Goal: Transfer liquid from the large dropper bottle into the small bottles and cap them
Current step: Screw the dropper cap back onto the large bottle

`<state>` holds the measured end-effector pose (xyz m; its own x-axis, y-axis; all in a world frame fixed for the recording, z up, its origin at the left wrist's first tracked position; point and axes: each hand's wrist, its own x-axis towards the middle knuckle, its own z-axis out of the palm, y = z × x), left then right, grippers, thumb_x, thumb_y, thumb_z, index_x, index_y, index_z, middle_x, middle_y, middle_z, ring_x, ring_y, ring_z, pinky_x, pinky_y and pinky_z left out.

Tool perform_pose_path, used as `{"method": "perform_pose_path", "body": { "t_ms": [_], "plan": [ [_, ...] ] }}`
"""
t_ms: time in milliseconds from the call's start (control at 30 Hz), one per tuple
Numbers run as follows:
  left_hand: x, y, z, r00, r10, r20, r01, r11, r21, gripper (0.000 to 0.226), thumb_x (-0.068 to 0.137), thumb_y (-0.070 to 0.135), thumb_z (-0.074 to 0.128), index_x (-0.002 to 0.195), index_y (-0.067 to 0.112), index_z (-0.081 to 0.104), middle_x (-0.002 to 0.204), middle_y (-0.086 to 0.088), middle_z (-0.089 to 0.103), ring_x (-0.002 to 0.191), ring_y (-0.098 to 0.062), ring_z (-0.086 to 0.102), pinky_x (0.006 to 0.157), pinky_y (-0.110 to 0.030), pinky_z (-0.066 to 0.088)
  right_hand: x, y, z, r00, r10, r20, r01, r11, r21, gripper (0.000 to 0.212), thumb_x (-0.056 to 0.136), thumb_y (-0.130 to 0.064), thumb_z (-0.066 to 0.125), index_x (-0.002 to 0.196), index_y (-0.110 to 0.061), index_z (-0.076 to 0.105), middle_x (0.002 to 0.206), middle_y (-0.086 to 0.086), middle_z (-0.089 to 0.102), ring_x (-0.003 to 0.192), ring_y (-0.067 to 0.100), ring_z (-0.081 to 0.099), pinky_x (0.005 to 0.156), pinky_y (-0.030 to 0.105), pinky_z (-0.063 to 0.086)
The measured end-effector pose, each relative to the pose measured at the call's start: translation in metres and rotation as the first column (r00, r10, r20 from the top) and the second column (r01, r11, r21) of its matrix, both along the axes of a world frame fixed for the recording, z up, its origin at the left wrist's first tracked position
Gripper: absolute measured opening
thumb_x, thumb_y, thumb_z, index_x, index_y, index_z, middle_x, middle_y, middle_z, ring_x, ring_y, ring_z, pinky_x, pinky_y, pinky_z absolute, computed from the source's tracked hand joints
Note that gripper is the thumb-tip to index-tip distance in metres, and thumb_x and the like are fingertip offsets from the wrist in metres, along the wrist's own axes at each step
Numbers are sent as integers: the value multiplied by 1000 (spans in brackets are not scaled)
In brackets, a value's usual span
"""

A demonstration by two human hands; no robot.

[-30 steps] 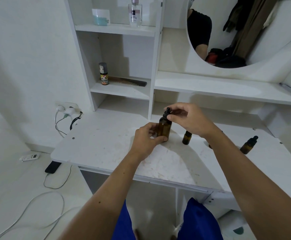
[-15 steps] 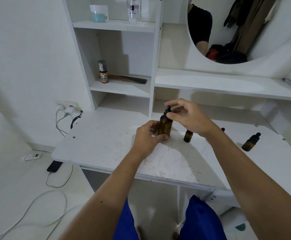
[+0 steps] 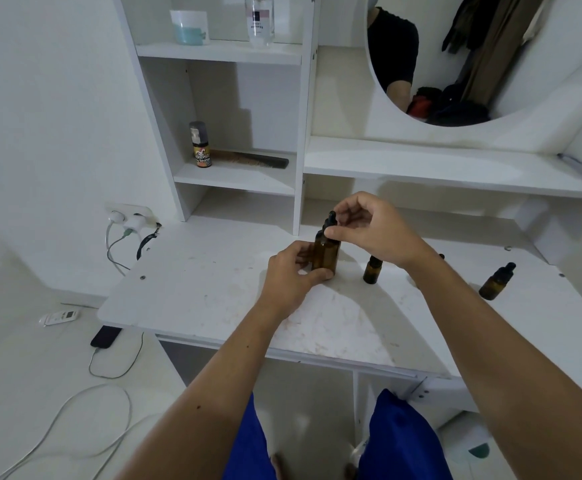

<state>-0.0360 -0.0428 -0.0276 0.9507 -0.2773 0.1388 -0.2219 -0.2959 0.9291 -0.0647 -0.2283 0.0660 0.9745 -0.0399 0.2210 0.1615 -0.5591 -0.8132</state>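
The large dropper bottle [image 3: 325, 253] stood upright on the bench [image 3: 213, 282]. The left hand [image 3: 291, 280] gripped its amber body to steady it, while the right hand [image 3: 369, 230] pinched the black dropper cap [image 3: 329, 221], probably to unscrew it. A small uncapped bottle [image 3: 371, 270] waited just beside.

The small can [image 3: 200, 144] on the middle shelf carries a colourful label whose lettering is too blurred to read. The clear bottle [image 3: 260, 19] on the top shelf bears a label with print too small to make out.
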Motion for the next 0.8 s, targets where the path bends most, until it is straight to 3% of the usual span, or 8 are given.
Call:
{"method": "perform_pose_path", "body": {
  "t_ms": [133,367,567,800],
  "plan": [
    [0,-1,1,1000,2,-2,-2,1000,9,52,79,24,90,125,16,67,116,3,73,108,-14,68,103,-30,54,-1,-1,1,995,97,-38,-97,995,-7,26,100,-12,73,123,-22,77,117,-10,78,110,-1,72,100,16,55],
    [0,-1,1,1000,-1,-11,1,1000,20,53,80,24,89,127,16,66,118,2,72,111,-15,67,107,-34,53,3,-4,2,986,132,-103,-137,989,-46,28,104,-16,68,125,-31,78,123,-17,78,120,-1,69,110,22,48],
    [0,-1,0,1000,12,-7,-12,1000,20,54,79,24,90,127,15,66,118,1,73,110,-16,68,107,-38,54,6,2,-5,999,32,-34,-32,999,17,12,94,-18,80,106,-22,81,103,-8,82,99,6,76,96,23,56],
    [0,-2,0,1000,21,-2,-20,999,31,55,79,25,90,127,15,65,117,0,73,109,-17,68,107,-40,55,7,5,-5,1000,-21,-12,21,1000,-18,11,87,-22,88,93,-23,79,92,-9,81,87,5,77,83,17,57]
  ]
}}
